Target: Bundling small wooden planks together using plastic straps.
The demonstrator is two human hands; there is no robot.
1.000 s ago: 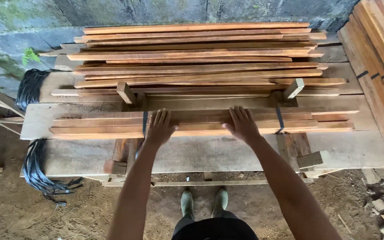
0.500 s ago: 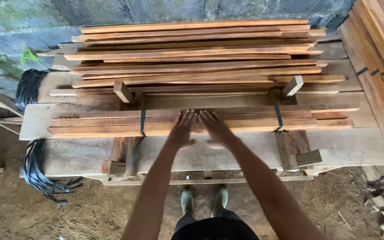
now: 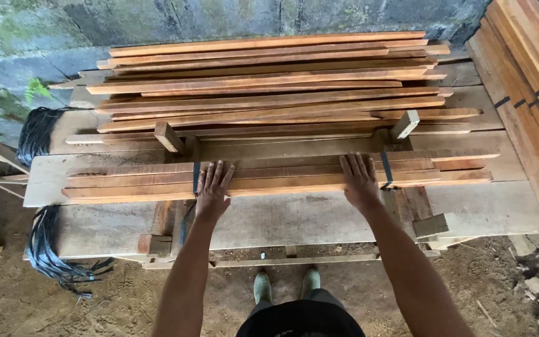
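Reddish-brown wooden slats (image 3: 282,178), long and thin, bundled side by side along the front of the counter (image 3: 319,215) and bound by two dark straps: left strap (image 3: 196,178), right strap (image 3: 385,170). Pressed flat on top of that bundle, both hands, palms down, fingers spread and pointing away from the body, nothing clenched or gripped. Left hand (image 3: 212,190) laid just right of the left strap; right hand (image 3: 360,181) laid just left of the right strap, well apart from the other. Both arms stretched forward, nearly straight. Behind the bundle, a larger loose stack of slats (image 3: 269,87), with two short wooden blocks (image 3: 168,136) standing at its front edge. Farther right, more strapped boards (image 3: 531,68). Left of the counter, coils of black strapping (image 3: 48,243) hanging toward the dirt floor (image 3: 7,299). Below, green boots (image 3: 285,287).
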